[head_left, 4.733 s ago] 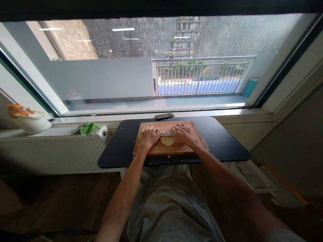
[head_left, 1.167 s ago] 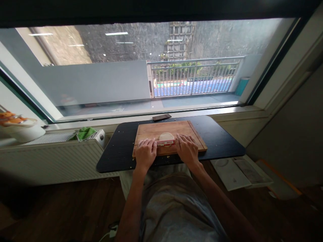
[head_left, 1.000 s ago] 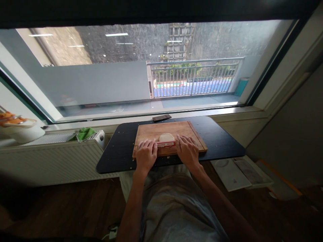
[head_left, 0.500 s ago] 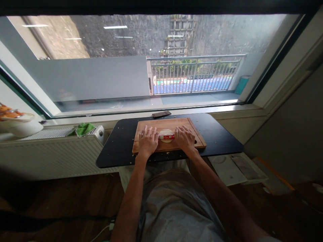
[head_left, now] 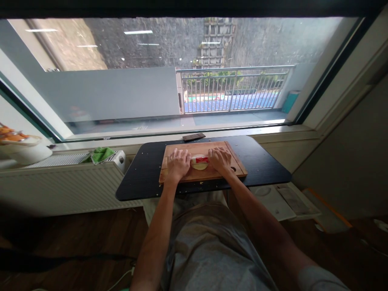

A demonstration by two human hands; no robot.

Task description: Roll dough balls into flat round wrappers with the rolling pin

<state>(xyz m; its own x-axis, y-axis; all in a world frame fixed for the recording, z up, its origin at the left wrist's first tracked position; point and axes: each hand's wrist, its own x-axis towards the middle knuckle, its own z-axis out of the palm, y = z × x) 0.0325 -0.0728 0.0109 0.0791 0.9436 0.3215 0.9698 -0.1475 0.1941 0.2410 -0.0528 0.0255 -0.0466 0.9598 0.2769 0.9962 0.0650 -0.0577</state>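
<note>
A red-and-white cylinder [head_left: 200, 160], lying sideways like a rolling pin, rests across a flat round of pale dough [head_left: 200, 166]. Over its left end my left hand [head_left: 179, 162] is closed, fingers bent down. My right hand [head_left: 220, 160] closes on the opposite end, so both ends are hidden under my hands. The dough shows in front of the cylinder and in a thin strip behind it. Beneath everything is a wooden cutting board [head_left: 209, 146] with a dark hole near its right edge.
The board sits on a small black table [head_left: 263, 169] sprinkled with pale crumbs. A dark flat piece [head_left: 194, 137] lies at the table's back edge by the window. To the left, a green cloth [head_left: 102, 154] hangs on a white radiator [head_left: 60, 186].
Both hands have moved slightly away from me, carrying the cylinder toward the far side of the dough. More dough now shows on the near side.
</note>
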